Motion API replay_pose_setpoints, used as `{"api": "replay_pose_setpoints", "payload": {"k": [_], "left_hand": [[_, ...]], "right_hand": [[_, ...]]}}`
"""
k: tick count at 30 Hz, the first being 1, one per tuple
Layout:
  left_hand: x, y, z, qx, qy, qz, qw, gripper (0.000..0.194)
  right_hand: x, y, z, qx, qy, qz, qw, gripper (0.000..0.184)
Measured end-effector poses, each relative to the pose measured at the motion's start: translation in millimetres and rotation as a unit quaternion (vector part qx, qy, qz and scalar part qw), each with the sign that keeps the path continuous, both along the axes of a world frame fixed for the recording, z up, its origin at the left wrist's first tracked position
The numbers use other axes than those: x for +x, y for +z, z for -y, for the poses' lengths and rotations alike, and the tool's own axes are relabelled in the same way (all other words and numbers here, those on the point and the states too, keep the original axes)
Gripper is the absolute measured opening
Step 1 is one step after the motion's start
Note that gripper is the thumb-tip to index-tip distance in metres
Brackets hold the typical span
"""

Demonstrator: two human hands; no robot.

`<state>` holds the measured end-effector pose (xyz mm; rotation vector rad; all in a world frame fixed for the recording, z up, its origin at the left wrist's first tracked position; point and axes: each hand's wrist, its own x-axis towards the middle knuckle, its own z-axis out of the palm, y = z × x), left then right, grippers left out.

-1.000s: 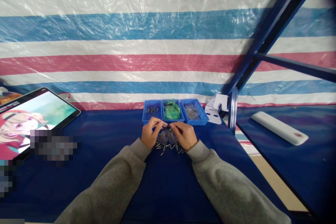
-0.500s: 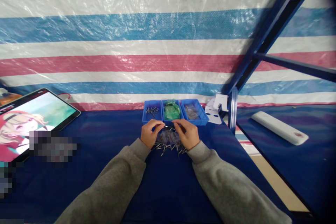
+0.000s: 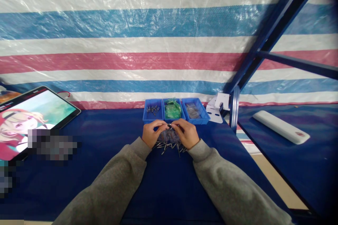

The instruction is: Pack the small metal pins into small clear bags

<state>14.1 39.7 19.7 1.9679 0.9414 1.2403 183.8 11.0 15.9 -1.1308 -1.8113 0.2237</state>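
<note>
Fingertips of my left hand (image 3: 152, 134) and my right hand (image 3: 187, 134) nearly meet over the table, both closed in a pinch. A thin metal rod (image 3: 169, 125) shows between them; its exact kind is too small to make out, and the fingers hide its ends. Just below the hands lie small clear plastic sleeves (image 3: 170, 136). Nearer to me, several loose slim metal rods (image 3: 164, 147) are scattered between my wrists.
Behind the hands stand three blue bins: one with metal rods (image 3: 152, 110), one with a green plastic bag (image 3: 172, 109), one with clear sleeves (image 3: 193, 110). A tablet (image 3: 56, 109) leans at left. White card pieces (image 3: 215, 115) lie by the blue frame post (image 3: 233, 110).
My hands have come closer together, the right fingertips moving left to meet the left ones at the small metal rod. The view has shifted slightly.
</note>
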Motion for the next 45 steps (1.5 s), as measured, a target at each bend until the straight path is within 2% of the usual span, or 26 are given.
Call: {"api": "replay_pose_setpoints", "payload": {"k": [6,11,16,25,30,35,42,45], "left_hand": [[2.1,4.1,2.0,0.023,-0.009,0.026,0.999,0.018],[1.9,5.5,4.0,-0.015,-0.013,0.044,0.999,0.020],[0.5,4.0,0.9,0.019,0.009,-0.018,1.000,0.019],[-0.3,1.8,1.5,-0.024,-0.006,-0.010,1.000,0.019],[-0.2,0.1,-0.3,-0.060,-0.035,0.052,0.996,0.028],[-0.4,-0.9,-2.3,-0.065,-0.024,0.052,0.996,0.022],[-4.9,0.9,-1.8,0.006,0.042,-0.040,0.998,0.033],[-4.0,2.3,-0.7,0.038,0.051,-0.053,0.997,0.029]], "right_hand": [[-2.1,-1.9,-0.4,-0.010,0.025,0.016,1.000,0.029],[0.3,-3.2,-1.9,-0.013,-0.014,0.016,1.000,0.028],[3.4,1.7,0.0,0.012,-0.057,-0.021,0.998,0.025],[-1.5,1.7,2.6,0.001,0.039,0.027,0.999,0.020],[-0.8,1.5,1.8,-0.001,0.021,0.017,1.000,0.027],[0.7,1.5,1.4,-0.013,0.014,0.021,1.000,0.032],[-1.8,3.0,3.8,-0.003,0.036,0.021,0.999,0.021],[-2.1,0.9,2.7,0.004,0.046,0.025,0.999,0.020]]}}
